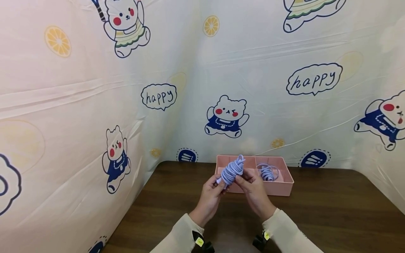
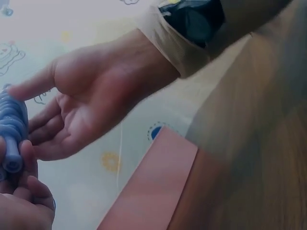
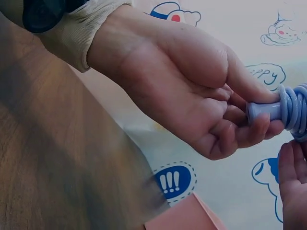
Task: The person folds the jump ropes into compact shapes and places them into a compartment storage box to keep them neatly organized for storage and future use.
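Observation:
A light blue jump rope (image 1: 232,171), wound in tight coils round its handles, is held up in front of the box between both hands. My left hand (image 1: 209,192) grips its lower left end, thumb on the coils. At the other side my right hand (image 1: 254,191) pinches it; in the right wrist view the thumb and fingers close on a smooth handle end (image 3: 266,111). A hollow handle end (image 2: 13,162) also shows in the left wrist view. A second blue coiled rope (image 1: 268,173) lies in the right compartment of the pink box (image 1: 275,189).
The pink box, split by a divider (image 1: 256,164), stands at the back of the dark wooden table (image 1: 322,207). Behind and to the left hangs a pale printed curtain (image 1: 190,70) with bears and orange slices.

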`<state>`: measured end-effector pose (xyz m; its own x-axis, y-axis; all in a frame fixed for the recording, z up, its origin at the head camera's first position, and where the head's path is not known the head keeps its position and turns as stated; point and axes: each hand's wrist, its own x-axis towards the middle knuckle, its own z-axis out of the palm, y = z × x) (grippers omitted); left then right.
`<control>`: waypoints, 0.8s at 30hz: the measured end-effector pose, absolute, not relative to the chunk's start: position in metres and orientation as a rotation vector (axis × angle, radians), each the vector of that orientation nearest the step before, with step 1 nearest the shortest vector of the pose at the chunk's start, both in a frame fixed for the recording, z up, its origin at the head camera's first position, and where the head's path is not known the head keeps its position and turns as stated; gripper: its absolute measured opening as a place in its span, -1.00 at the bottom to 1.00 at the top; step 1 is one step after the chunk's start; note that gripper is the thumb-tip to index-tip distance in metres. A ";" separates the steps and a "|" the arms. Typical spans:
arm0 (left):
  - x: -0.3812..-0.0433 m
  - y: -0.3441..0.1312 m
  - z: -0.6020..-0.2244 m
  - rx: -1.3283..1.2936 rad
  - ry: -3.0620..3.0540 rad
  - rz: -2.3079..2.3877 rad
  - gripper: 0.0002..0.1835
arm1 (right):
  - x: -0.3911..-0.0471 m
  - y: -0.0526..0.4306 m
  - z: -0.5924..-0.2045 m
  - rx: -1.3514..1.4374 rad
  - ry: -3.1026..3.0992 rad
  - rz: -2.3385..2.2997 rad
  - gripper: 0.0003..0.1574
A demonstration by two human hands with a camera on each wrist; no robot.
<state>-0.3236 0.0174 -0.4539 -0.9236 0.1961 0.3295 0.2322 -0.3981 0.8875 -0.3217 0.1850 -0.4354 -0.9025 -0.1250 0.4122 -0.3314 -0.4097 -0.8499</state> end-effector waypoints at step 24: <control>-0.372 -0.022 -0.459 -0.717 -2.513 -1.500 -0.75 | -0.373 0.211 -0.439 0.431 -1.785 2.425 -0.31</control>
